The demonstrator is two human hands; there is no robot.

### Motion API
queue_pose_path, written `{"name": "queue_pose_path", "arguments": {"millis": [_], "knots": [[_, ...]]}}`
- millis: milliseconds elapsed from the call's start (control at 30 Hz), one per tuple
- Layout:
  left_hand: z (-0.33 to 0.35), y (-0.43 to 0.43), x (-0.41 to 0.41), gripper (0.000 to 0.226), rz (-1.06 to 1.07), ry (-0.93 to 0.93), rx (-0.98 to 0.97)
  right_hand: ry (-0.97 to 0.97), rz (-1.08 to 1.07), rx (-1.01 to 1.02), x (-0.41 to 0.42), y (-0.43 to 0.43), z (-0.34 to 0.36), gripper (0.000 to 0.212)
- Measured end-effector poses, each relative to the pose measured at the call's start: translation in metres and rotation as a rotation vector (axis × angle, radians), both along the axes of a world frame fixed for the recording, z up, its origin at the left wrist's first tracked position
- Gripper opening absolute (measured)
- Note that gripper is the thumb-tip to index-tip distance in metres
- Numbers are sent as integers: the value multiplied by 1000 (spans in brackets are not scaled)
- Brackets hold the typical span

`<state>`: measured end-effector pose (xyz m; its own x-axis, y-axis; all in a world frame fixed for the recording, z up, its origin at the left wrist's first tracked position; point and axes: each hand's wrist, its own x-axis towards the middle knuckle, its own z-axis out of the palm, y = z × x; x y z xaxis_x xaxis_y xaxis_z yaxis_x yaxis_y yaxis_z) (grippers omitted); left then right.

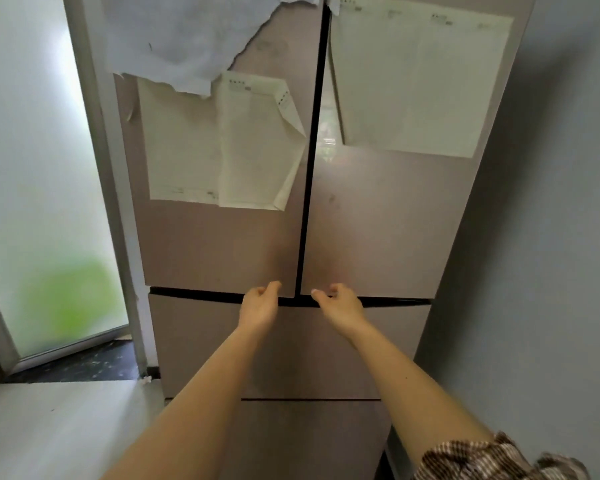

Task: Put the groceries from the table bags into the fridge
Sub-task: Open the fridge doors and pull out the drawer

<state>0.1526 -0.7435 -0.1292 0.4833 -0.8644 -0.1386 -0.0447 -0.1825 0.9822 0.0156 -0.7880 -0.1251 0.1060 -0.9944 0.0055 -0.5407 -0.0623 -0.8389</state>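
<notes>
We see a tall pinkish fridge right in front of us, and all its doors look shut. It has two top doors side by side, with a thin dark gap between them, and drawers below. Both arms reach out to the bottom edge of the top doors. The left hand is at the bottom corner of the left door, with its fingers curled up into the dark gap under the door. The right hand is at the bottom corner of the right door, and its fingers curl up under that edge too. Both hands hold nothing else, and we cannot tell how hard they grip the doors. The two hands are near each other, one on each side of the middle gap. Pale papers are stuck on the left door, and one has a bent corner. A big sheet is stuck on the right door. A frosted glass door stands to the left of the fridge, and a grey wall is on the right. A checked sleeve shows on the right arm. We see no groceries or bags here.
</notes>
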Motion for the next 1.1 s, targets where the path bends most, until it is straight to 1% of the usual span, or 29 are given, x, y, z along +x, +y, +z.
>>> {"name": "queue_pose_path", "arguments": {"millis": [100,167,200,233,300,367,433,500,567,633,700,733,800,867,933,1000,1033,1100], "knots": [[-19,-33,5,67,55,214,31,-195,-111,136,11,-31,-18,68],[-28,-50,7,82,92,357,35,-408,-217,244,18,-47,-26,76],[-31,-57,8,85,108,429,21,-539,-262,298,21,-54,-30,81],[-32,-61,6,85,120,511,-18,-676,-290,333,24,-57,-33,84],[-34,-69,3,78,152,670,-136,-924,-331,353,31,-67,-39,82],[-36,-75,-1,77,177,759,-217,-1139,-349,360,38,-74,-43,79],[-42,-79,-2,78,175,831,-254,-1287,-324,374,43,-78,-48,81],[-45,-83,-3,74,165,881,-264,-1333,-279,384,47,-79,-51,87],[-45,-84,-4,79,181,905,-264,-1325,-251,386,46,-80,-52,86],[-41,-85,-6,83,200,936,-274,-1304,-241,386,44,-80,-51,74],[-37,-81,-7,81,204,945,-271,-1274,-242,378,42,-73,-50,65],[-37,-78,-7,79,192,935,-267,-1264,-243,367,41,-69,-51,66],[-35,-69,-6,76,192,895,-255,-1263,-254,340,38,-57,-51,80],[-35,-58,-5,80,206,873,-225,-1264,-248,336,33,-45,-49,90],[-34,-40,-4,90,234,851,-198,-1250,-247,336,26,-29,-50,95],[-35,-19,-3,108,272,820,-178,-1267,-269,324,15,-11,-52,95],[-38,-9,0,109,279,814,-175,-1274,-262,323,6,-3,-54,92],[-40,12,5,89,273,821,-199,-1293,-215,328,-16,15,-59,79]]}}
